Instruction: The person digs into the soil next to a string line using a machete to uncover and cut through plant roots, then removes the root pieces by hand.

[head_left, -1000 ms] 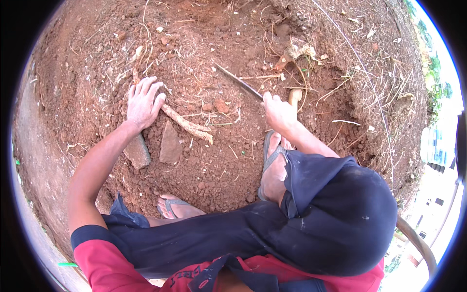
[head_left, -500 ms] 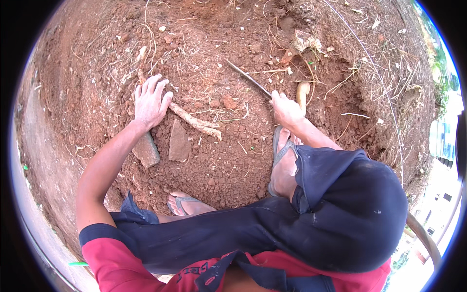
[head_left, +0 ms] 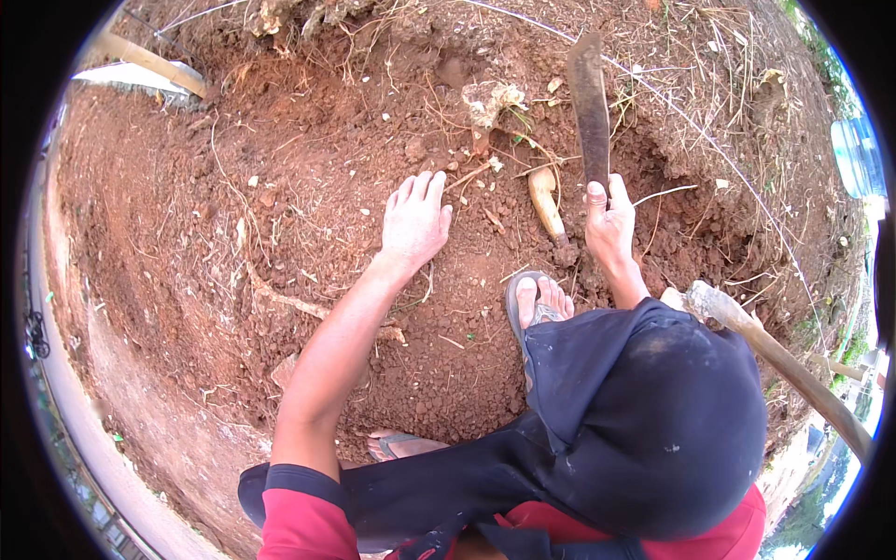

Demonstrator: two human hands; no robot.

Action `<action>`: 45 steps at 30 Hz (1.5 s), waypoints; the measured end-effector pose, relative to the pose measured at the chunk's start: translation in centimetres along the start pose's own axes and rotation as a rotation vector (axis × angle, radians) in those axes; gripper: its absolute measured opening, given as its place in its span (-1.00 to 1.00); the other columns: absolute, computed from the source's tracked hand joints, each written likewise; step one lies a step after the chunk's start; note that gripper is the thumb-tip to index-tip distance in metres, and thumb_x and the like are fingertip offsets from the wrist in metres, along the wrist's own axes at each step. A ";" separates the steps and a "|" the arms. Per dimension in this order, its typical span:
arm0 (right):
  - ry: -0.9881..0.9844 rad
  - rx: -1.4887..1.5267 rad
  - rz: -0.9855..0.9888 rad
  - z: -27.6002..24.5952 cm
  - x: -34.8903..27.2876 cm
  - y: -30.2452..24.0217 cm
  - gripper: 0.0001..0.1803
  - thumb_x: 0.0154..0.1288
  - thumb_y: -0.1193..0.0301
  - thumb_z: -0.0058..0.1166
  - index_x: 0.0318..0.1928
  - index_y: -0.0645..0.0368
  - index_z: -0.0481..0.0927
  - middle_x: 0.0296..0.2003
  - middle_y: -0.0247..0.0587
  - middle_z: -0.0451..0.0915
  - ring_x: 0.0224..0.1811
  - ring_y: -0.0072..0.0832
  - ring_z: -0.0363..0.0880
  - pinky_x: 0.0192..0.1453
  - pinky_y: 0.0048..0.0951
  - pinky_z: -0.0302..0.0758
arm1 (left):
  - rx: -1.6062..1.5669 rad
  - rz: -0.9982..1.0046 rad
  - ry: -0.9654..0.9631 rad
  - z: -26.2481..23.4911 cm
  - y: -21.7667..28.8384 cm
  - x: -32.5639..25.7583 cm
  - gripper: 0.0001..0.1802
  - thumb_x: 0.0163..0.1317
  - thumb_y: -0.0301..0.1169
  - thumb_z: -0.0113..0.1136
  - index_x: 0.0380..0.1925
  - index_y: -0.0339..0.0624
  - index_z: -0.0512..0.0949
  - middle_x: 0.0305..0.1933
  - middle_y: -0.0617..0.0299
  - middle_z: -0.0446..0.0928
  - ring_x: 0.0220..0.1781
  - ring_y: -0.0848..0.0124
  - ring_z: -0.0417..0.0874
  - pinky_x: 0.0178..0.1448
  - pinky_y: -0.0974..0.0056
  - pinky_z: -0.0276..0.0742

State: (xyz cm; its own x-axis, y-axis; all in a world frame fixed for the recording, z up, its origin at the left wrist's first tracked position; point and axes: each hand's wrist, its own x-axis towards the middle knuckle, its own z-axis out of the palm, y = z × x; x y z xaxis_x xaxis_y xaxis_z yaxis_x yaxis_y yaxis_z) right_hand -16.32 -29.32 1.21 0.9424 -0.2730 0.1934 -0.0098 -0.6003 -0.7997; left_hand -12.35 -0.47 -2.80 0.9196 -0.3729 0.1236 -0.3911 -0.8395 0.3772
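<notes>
My right hand (head_left: pixel 610 227) grips a machete (head_left: pixel 590 107) near my right foot. Its broad dark blade points up and away over the soil, and the fist covers its handle. My left hand (head_left: pixel 416 220) hovers over or rests on the reddish soil with outstretched fingers and nothing in it; I cannot tell if it touches. Between the hands lies a pale, stubby piece of wood (head_left: pixel 545 201), one end against the dirt. Beyond it sticks up a frayed, chopped root stump (head_left: pixel 490 107). A long pale root (head_left: pixel 294 301) passes behind my left forearm.
A wooden pole (head_left: pixel 779 359) with a pale knobbed end leans at the right. A thin white string (head_left: pixel 709 140) runs across the upper right. Beside it the ground drops into a dug hollow (head_left: pixel 695 219). A wooden post (head_left: pixel 154 65) stands at the far left.
My left hand has lifted off the root and moved right. The machete has swung from pointing left to pointing up and away. The view has shifted, showing the pole and post.
</notes>
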 end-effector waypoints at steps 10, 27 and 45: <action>0.023 -0.154 -0.015 0.3 3.2 5.0 -0.65 0.48 0.17 -0.07 -0.22 0.25 0.52 -0.45 -0.04 0.47 -0.40 -0.13 0.48 -0.26 -0.23 0.43 | 0.103 -0.080 -0.001 -2.9 -3.3 -1.1 -0.85 0.32 -0.30 0.10 -0.30 -0.13 0.48 -0.35 0.09 0.52 -0.35 0.13 0.59 -0.22 0.04 0.52; 0.098 0.426 0.365 9.4 7.7 2.2 -0.61 0.50 0.07 -0.12 -0.26 0.16 0.38 -0.50 -0.44 0.41 -0.58 -0.76 0.28 -0.52 -0.66 0.21 | 0.058 -0.570 0.033 2.0 0.6 4.0 -0.73 0.32 -0.26 0.13 -0.15 -0.24 0.45 -0.14 -0.03 0.43 -0.06 0.03 0.46 -0.01 -0.02 0.39; -0.104 0.020 0.190 4.1 7.0 3.9 -0.66 0.51 0.18 -0.10 -0.19 0.24 0.48 -0.55 -0.27 0.42 -0.48 -0.51 0.37 -0.35 -0.37 0.38 | -1.264 -1.096 0.691 3.1 0.1 1.6 -0.92 0.42 -0.50 -0.15 -0.20 -0.09 0.18 -0.51 0.34 0.26 -0.58 0.56 0.25 -0.50 0.33 0.35</action>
State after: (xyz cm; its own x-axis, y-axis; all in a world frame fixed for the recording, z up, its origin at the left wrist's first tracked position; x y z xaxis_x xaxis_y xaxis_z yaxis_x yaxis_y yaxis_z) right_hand -8.39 -30.48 -2.86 0.9536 -0.3002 -0.0205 -0.1847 -0.5302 -0.8275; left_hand -11.08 -2.38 -5.35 0.6901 0.5737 -0.4411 0.2958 0.3327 0.8954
